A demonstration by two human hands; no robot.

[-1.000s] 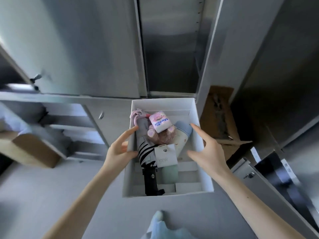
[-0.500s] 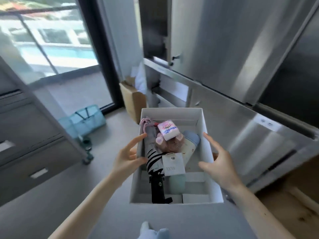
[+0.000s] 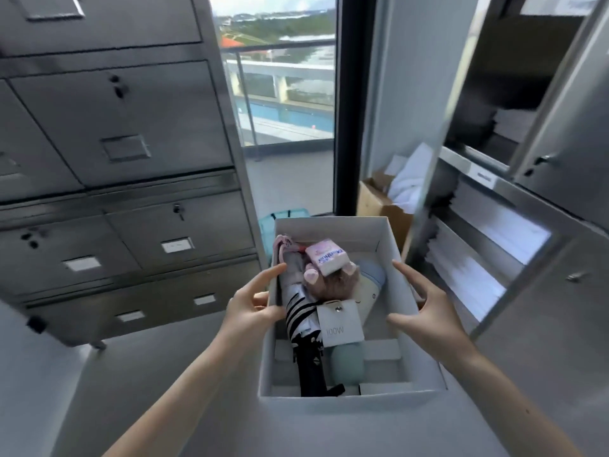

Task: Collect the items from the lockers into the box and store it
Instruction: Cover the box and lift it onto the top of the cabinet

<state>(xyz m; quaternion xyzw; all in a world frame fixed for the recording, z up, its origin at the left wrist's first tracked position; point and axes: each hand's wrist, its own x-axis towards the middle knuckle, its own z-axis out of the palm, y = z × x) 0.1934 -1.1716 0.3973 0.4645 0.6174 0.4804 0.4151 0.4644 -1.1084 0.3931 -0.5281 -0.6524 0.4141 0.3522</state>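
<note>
I carry an open white box [image 3: 333, 225] in front of me at chest height. My left hand [image 3: 253, 301] grips its left wall and my right hand [image 3: 425, 311] grips its right wall. Inside lie a black-and-white striped folded umbrella [image 3: 301, 319], a brown plush toy [image 3: 333, 283], a small pink tissue pack [image 3: 326, 257] on top of the toy, a pale blue bottle [image 3: 370, 285], a white tag reading 100W [image 3: 339, 321] and a mint green item [image 3: 347, 361].
Grey metal drawer cabinets [image 3: 115, 143] fill the left. Open steel lockers with stacked white paper [image 3: 478, 255] stand on the right. Ahead are a glass balcony door [image 3: 286, 94], a cardboard box with white cloth [image 3: 385, 199] and a teal basket [image 3: 267, 222] on the floor.
My view has swung left, from the lockers to the balcony door and the drawer cabinets. The box stays between both hands in the same grip.
</note>
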